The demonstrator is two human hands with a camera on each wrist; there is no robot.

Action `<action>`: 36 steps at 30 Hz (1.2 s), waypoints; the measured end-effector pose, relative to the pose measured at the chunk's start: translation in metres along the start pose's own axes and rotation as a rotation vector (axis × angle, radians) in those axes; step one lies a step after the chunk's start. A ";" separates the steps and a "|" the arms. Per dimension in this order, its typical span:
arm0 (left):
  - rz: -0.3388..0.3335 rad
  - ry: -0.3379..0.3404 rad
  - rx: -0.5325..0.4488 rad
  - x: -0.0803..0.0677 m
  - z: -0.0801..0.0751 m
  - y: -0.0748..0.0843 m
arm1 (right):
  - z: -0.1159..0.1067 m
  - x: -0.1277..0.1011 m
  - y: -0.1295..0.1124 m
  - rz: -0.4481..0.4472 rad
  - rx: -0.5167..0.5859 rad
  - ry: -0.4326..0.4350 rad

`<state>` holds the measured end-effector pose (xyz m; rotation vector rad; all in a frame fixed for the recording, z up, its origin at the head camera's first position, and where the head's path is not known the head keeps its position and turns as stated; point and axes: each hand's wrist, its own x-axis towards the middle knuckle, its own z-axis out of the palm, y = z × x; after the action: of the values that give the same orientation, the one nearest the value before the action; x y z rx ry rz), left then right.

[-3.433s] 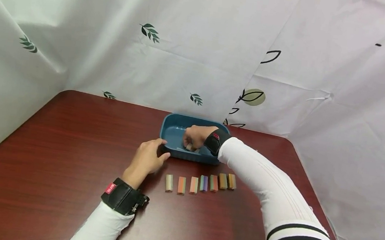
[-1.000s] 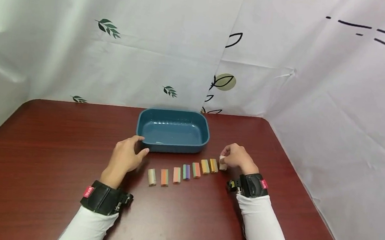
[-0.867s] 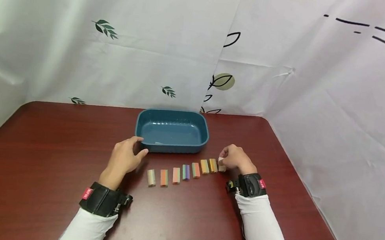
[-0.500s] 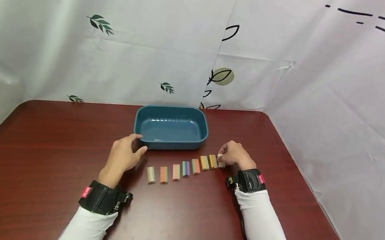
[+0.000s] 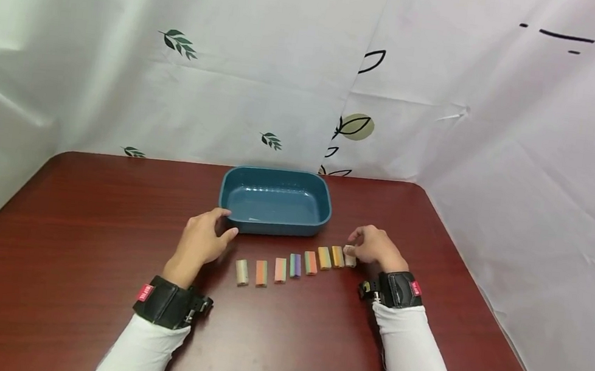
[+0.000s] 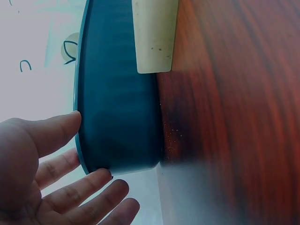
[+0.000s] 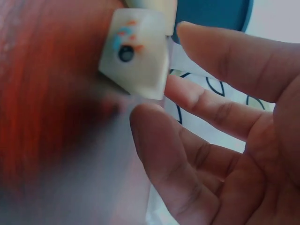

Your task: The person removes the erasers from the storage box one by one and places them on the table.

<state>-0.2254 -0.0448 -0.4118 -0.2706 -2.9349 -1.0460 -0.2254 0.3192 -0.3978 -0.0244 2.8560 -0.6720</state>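
The right hand (image 5: 374, 247), fingers slack, parts from the white block (image 5: 349, 257) just set at the row's end beside it – placing looks finished; next, withdraw cleanly without nudging it – the open left hand (image 5: 204, 243) steadies the blue tray (image 5: 272, 227)

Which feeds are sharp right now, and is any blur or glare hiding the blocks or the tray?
Head view: sharp and evenly lit; a soft sheen on the blue tray, the row of blocks readable. Left wrist view: a pale haze across the bottom, the tray wall sharp. Right wrist view: the white block and right hand soft, too close, washed out.
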 end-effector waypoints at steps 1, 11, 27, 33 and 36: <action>-0.001 -0.001 -0.003 0.000 0.000 0.000 | -0.001 -0.001 -0.001 -0.006 0.009 0.013; 0.008 -0.009 -0.009 0.002 -0.001 0.002 | -0.010 -0.010 -0.020 -0.129 0.070 0.159; -0.009 -0.015 -0.003 -0.001 0.000 0.001 | -0.023 0.038 -0.093 -0.321 -0.043 0.128; 0.016 0.018 -0.019 0.006 -0.002 0.006 | -0.033 0.066 -0.121 -0.363 -0.197 -0.066; -0.010 -0.006 -0.010 0.003 -0.001 0.005 | -0.028 0.078 -0.133 -0.384 -0.252 -0.200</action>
<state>-0.2274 -0.0415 -0.4078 -0.2600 -2.9402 -1.0633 -0.3119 0.2079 -0.3296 -0.6521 2.7399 -0.3406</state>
